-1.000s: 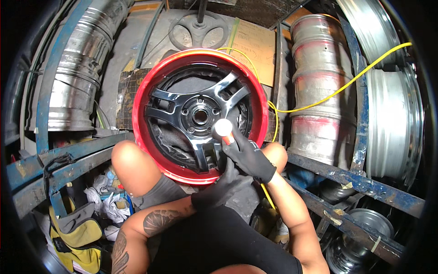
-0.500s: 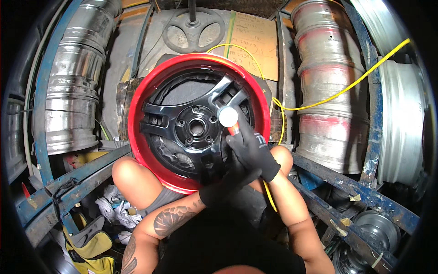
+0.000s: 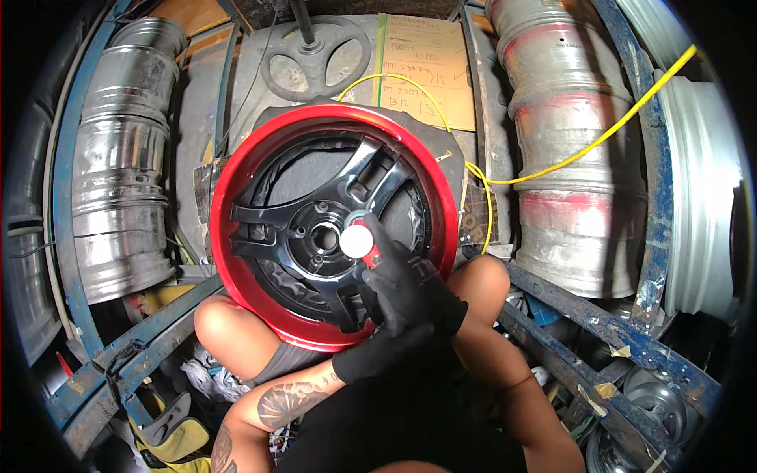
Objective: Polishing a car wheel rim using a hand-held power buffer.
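Observation:
A car wheel with a glossy red rim point(image 3: 222, 236) and black spokes point(image 3: 272, 221) lies face up at my lap, between my knees. My right hand point(image 3: 402, 288), in a black glove, is closed around a small red hand tool point(image 3: 359, 240) with a round white end. A blue-grey round edge shows beside that end. The tool is over the hub, right of the centre bore, and hides some bolt holes; contact cannot be made out. My left hand point(image 3: 378, 351), also black-gloved, lies below the right hand at the wheel's near edge. Its fingers are mostly hidden.
Metal wheel barrels stand stacked on the left point(image 3: 122, 158) and right point(image 3: 576, 150), behind blue metal frames point(image 3: 623, 347). A yellow hose point(image 3: 568, 172) loops behind the wheel. Beyond are a spoked handwheel point(image 3: 315, 67) and a cardboard sheet point(image 3: 430, 67) with handwriting.
My right hand has carried the tool left and nearer, from a spoke's base to the hub. The left hand stays close below it. The whole view has shifted slightly.

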